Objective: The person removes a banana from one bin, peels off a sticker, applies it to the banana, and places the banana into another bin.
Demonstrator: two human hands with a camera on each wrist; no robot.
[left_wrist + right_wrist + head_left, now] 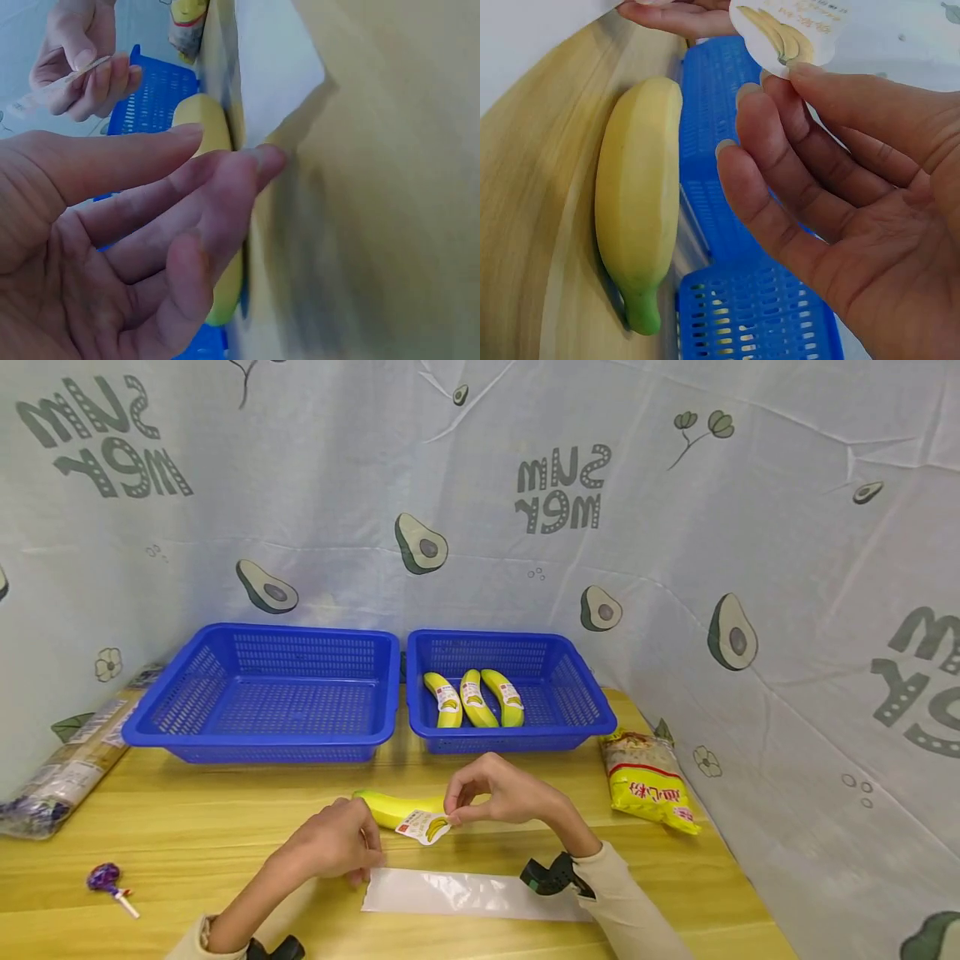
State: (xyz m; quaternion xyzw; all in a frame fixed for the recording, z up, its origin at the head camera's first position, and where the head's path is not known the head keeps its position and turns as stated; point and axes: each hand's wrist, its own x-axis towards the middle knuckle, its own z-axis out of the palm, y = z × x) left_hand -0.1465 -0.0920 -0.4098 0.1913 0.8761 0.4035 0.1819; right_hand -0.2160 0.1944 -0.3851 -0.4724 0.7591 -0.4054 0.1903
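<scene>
My right hand point(498, 789) pinches the edge of a white label point(423, 827) printed with bananas, between thumb and fingers. In the right wrist view the label point(784, 34) is held up apart from the yellow banana point(639, 187), which lies on the wooden table. My left hand point(330, 842) is at the left end of a glossy white strip point(457, 893). In the left wrist view its fingertips meet the strip's corner point(289, 90), while the thumb stands apart from them. The head view shows the banana point(382, 810) just beyond both hands, partly behind the label.
Two blue baskets stand at the back. The right basket point(517, 742) contains three labelled bananas point(478, 706); the left basket point(262, 750) shows a bare floor. A yellow food packet point(651, 785) lies right, a long clear-wrapped package point(75, 760) left, and a purple lollipop point(105, 878) front left.
</scene>
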